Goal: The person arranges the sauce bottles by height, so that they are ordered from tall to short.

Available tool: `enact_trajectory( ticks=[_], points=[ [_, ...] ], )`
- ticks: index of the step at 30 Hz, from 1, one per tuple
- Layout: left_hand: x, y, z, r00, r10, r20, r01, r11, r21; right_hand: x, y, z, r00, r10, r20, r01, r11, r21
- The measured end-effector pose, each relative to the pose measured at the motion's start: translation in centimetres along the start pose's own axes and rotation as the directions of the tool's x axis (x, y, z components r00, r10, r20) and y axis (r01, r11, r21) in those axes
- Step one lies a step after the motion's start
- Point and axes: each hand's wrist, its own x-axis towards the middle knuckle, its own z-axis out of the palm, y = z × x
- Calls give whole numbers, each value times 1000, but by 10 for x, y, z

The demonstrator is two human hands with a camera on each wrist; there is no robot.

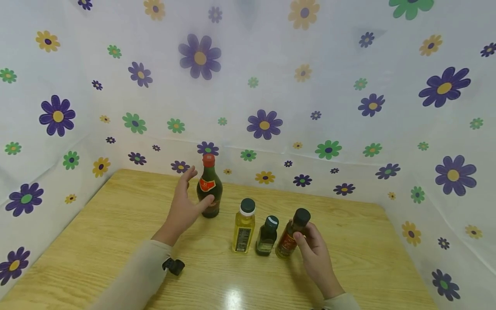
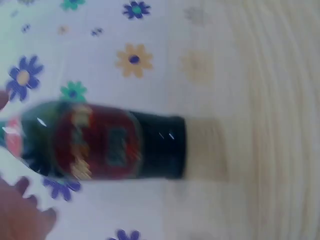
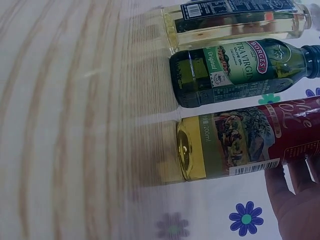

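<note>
My right hand [image 1: 315,256] grips an olive oil bottle [image 1: 287,244] with a dark cap and red label, thumb across its front. In the right wrist view that olive oil bottle [image 3: 245,137] shows golden oil at its base, and the fingers [image 3: 295,192] are partly hidden behind it. My left hand [image 1: 185,211] is spread beside a tall dark bottle [image 1: 209,189] with a red cap, its thumb overlapping the bottle in the head view. The dark bottle [image 2: 100,142] is blurred in the left wrist view, where the fingers look apart from it.
Left of the gripped bottle stand a small green olive oil bottle [image 1: 266,237] and a clear bottle of yellow oil [image 1: 244,228]. All stand on a wooden table [image 1: 217,275]. A white flowered sheet [image 1: 240,94] encloses the back and sides.
</note>
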Motion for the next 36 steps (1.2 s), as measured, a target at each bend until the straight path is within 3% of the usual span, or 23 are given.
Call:
enact_trajectory(
  ticks=[3, 5, 8, 10, 13, 16, 19, 27, 32, 36],
  points=[
    [-13, 14, 3, 992, 98, -85, -103, 993, -53, 0, -1, 0, 1000, -10, 0, 10, 1000, -9],
    [-23, 23, 7, 987, 145, -68, -149, 987, -57, 0, -1, 1, 1000, -15, 0, 15, 1000, -5],
    [-38, 31, 14, 983, 174, 61, -173, 985, -24, -1, -2, 1, 1000, -15, 4, 15, 1000, 5],
    [-46, 36, 18, 974, 138, 181, -141, 990, 5, -2, -2, 1, 1000, -3, 2, 3, 1000, 4],
    [-53, 43, 25, 943, 51, 329, -64, 998, 27, -2, -1, 1, 1000, 16, -2, -16, 1000, -6],
    [-55, 44, 32, 920, 5, 393, -17, 1000, 26, -2, 1, 0, 1000, 15, -2, -15, 1000, -16],
    [-56, 44, 36, 916, 17, 400, -23, 1000, 8, -1, 2, 0, 1000, 10, 1, -10, 1000, -7],
    [-56, 45, 44, 932, 51, 358, -27, 997, -73, -1, 1, 1, 1000, 14, -5, -14, 1000, -19],
    [-56, 45, 46, 929, 61, 366, -27, 995, -98, -1, 1, 2, 1000, -7, -5, 7, 1000, -5],
    [-57, 44, 47, 926, 99, 365, -71, 993, -90, -1, 2, 3, 1000, -20, -1, 20, 1000, 10]
  ],
)
